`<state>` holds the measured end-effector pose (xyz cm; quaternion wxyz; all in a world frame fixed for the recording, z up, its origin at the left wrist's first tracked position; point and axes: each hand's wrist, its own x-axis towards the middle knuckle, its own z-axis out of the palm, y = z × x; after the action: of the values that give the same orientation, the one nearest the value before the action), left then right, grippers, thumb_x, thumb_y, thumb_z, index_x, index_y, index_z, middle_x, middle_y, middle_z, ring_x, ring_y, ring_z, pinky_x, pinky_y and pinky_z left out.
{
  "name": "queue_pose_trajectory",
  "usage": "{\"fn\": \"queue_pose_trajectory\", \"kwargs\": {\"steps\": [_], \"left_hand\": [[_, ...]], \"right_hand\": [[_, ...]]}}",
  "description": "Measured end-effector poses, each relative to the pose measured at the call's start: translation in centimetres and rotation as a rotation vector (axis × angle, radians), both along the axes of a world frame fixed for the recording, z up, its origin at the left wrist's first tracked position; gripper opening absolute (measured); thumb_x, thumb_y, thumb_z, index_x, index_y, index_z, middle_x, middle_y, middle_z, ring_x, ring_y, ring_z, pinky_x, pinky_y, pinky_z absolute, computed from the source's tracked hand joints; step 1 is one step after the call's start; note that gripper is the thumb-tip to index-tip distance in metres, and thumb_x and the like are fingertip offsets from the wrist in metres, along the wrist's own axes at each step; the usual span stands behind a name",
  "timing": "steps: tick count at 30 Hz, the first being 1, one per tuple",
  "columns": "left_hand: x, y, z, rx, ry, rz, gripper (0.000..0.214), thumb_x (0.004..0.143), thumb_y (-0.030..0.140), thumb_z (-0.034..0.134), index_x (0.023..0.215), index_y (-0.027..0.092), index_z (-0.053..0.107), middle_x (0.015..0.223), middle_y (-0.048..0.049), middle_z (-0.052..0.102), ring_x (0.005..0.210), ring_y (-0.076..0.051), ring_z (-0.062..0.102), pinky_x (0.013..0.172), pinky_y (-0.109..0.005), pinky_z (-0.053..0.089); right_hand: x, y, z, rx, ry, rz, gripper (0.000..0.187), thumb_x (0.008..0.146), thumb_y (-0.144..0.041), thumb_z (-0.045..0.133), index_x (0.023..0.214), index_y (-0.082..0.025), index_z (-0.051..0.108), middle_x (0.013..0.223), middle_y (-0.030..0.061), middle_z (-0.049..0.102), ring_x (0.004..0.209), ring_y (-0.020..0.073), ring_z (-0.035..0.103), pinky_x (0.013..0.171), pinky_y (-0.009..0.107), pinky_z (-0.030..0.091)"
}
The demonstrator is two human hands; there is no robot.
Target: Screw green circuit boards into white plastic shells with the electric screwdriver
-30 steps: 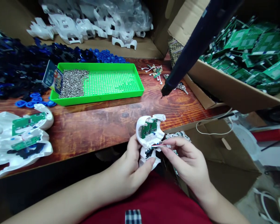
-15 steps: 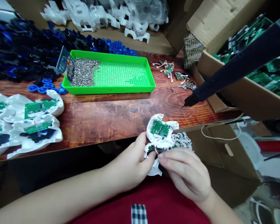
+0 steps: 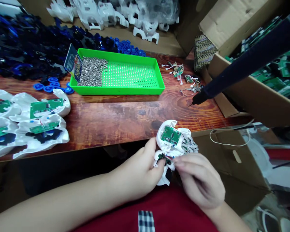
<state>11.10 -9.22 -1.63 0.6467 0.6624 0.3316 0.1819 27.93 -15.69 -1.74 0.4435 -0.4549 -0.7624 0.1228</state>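
My left hand [image 3: 140, 175] grips a white plastic shell [image 3: 170, 146] from its left side, just off the front edge of the wooden table [image 3: 116, 119]. A small green circuit board [image 3: 170, 135] sits inside the shell's upper part. My right hand [image 3: 200, 180] is closed on the shell's lower part, fingertips pinching at small wires and a dark component there. Both hands hover over my red-clad lap.
A green tray [image 3: 135, 75] with a heap of silver screws [image 3: 91, 75] lies on the table. Finished white shells with boards [image 3: 31, 125] lie at left. Blue and black parts [image 3: 26, 48] pile behind. A dark hanging screwdriver [image 3: 234, 69] points down at right, before cardboard boxes of green boards [image 3: 275, 64].
The view shifted slightly. My hands drew the shell a little rightward and tilted it; my right fingers moved from a red-and-white wire at its side onto its lower part.
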Motion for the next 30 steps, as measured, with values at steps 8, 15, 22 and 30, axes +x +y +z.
{"fn": "queue_pose_trajectory", "kwargs": {"steps": [8, 15, 22, 30], "left_hand": [[-0.3, 0.8, 1.3, 0.002, 0.17, -0.098, 0.031, 0.085, 0.025, 0.045, 0.115, 0.017, 0.042, 0.105, -0.0096, 0.057, 0.095, -0.023, 0.055, 0.085, -0.038, 0.044], [-0.5, 1.1, 1.2, -0.217, 0.177, -0.097, 0.036, 0.084, 0.028, 0.045, 0.118, 0.019, 0.042, 0.104, -0.0076, 0.06, 0.088, -0.023, 0.057, 0.078, -0.037, 0.047], [-0.7, 0.5, 0.7, -0.241, 0.056, -0.031, 0.043, 0.084, 0.024, 0.048, 0.125, 0.017, 0.038, 0.115, -0.0094, 0.057, 0.103, -0.024, 0.052, 0.091, -0.041, 0.041], [-0.8, 0.1, 0.3, -0.176, 0.076, -0.049, 0.045, 0.085, 0.027, 0.048, 0.128, 0.021, 0.033, 0.121, -0.0079, 0.052, 0.105, -0.023, 0.051, 0.092, -0.041, 0.039]], "right_hand": [[0.8, 0.0, -0.2, -0.292, 0.265, -0.147, 0.028, 0.076, 0.001, 0.055, 0.094, -0.021, 0.059, 0.088, 0.0033, 0.06, 0.085, 0.014, 0.058, 0.074, 0.029, 0.049], [-0.2, 0.3, -0.5, -0.263, 0.385, -0.272, 0.031, 0.074, -0.004, 0.062, 0.099, -0.021, 0.055, 0.081, 0.0008, 0.065, 0.073, 0.012, 0.064, 0.063, 0.023, 0.055], [0.9, 0.9, -0.8, 0.098, -0.146, -0.117, 0.052, 0.068, 0.006, 0.062, 0.115, -0.015, 0.057, 0.101, 0.0079, 0.066, 0.09, 0.0169, 0.063, 0.078, 0.031, 0.054], [2.6, 2.0, 0.4, 0.162, -0.602, -0.045, 0.041, 0.073, -0.008, 0.063, 0.114, -0.01, 0.056, 0.098, 0.012, 0.064, 0.093, 0.0212, 0.059, 0.078, 0.034, 0.052]]}}
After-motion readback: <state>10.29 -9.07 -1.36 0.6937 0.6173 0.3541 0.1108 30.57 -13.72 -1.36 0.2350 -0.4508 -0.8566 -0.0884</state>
